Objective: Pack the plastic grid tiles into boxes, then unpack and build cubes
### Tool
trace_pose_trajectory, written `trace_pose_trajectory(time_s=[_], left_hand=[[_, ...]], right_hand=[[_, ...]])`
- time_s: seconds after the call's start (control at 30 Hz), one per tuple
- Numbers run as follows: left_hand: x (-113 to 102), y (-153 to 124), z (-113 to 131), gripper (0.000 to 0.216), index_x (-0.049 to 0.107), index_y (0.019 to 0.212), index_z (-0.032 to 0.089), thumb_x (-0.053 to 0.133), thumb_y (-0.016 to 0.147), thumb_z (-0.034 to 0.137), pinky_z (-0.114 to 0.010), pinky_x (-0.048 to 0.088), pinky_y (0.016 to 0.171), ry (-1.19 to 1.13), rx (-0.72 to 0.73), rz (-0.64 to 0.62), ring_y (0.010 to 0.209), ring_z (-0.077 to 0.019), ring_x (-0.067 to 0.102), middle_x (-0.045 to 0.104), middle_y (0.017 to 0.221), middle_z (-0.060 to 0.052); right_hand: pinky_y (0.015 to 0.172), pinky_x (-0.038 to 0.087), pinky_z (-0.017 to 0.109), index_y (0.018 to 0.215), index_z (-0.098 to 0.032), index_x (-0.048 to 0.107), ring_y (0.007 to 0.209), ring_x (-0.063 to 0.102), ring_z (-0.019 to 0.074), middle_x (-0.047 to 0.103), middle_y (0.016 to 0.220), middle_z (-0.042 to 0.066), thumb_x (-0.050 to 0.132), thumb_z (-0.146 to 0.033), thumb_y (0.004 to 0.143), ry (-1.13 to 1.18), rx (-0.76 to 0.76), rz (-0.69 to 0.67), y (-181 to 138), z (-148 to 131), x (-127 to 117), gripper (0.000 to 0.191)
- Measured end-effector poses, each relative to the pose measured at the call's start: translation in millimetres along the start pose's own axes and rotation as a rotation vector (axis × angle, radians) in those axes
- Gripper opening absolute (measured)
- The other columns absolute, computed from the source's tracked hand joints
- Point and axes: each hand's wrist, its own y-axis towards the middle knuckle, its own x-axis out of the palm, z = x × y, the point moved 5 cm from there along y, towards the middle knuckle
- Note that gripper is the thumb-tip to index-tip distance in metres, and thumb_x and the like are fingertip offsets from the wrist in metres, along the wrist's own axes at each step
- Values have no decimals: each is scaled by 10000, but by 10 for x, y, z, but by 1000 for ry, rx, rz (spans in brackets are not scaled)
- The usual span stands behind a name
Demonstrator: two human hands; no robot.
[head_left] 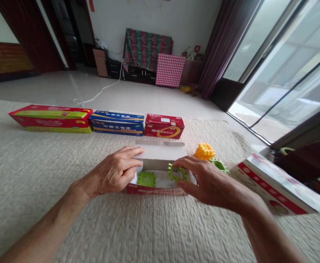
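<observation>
A small open red cardboard box lies on the cream quilted cover in front of me, its white lid flap standing up at the back. My left hand grips the box's left end, fingers curled over the flap. A green toothed plastic piece is pinched in my right hand at the box's right side, inside the opening. Another green piece lies inside the box.
An orange toothed block and a green piece lie just right of the box. Three closed boxes stand in a row behind: red-green, blue, red. A larger red-white box lies at right.
</observation>
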Motion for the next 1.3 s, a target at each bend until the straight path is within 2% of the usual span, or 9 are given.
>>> trace_pose_trajectory(time_s=[0.17,0.5,0.63,0.77,0.97,1.1,1.2,1.3], left_hand=[[-11,4,6,309,727,974,155,445,853,122,-424,468,1038,5,-8,-15,1245,-249,533,607,1299,-135],[-9,6,0,310,732,981,157,458,842,120,-397,444,1064,-16,-31,-25,1255,-249,524,602,1318,-118],[-4,3,-5,309,731,983,161,458,843,123,-398,445,1064,-26,-33,-24,1268,-253,510,605,1314,-108],[-15,11,9,318,728,991,160,443,855,125,-411,460,1050,-22,-34,-28,1259,-249,517,607,1308,-109],[-21,16,21,320,740,947,173,444,843,110,-429,460,1051,-15,-36,-23,1240,-255,536,615,1301,-102],[-10,12,14,317,744,946,176,451,839,117,-432,462,1048,-12,-29,-11,1226,-252,550,612,1309,-99],[-9,14,12,320,746,940,178,451,837,108,-423,473,1035,-17,-38,-8,1219,-243,554,618,1299,-94],[-17,18,18,316,748,932,177,455,837,105,-419,478,1030,-25,-41,0,1209,-240,559,623,1290,-96]], right_hand=[[815,479,349,1134,-183,625,913,632,208,675,1012,81,628,-279,828,-42,17,-35,-7,12,-1,321],[745,487,302,1024,-179,626,878,603,178,640,1042,84,647,-234,792,27,7,46,-11,2,-25,239],[750,459,301,982,-179,624,842,595,163,653,951,58,542,-208,868,22,-5,-4,-25,38,5,143],[763,425,308,931,-187,625,805,578,150,645,858,37,388,-201,959,-28,-43,-60,-45,-12,47,239],[712,379,309,843,-194,564,718,515,145,597,776,30,367,-224,979,-120,-14,35,-10,-194,0,241],[621,338,288,842,-193,559,668,497,138,581,727,29,368,-212,969,-191,-32,-72,98,-275,140,230],[550,276,297,774,-180,540,566,444,124,550,644,24,378,-169,946,-362,-33,-153,170,-255,289,237],[537,261,309,751,-178,530,556,444,123,566,658,34,380,-120,931,-473,-181,-177,196,-250,391,242]])
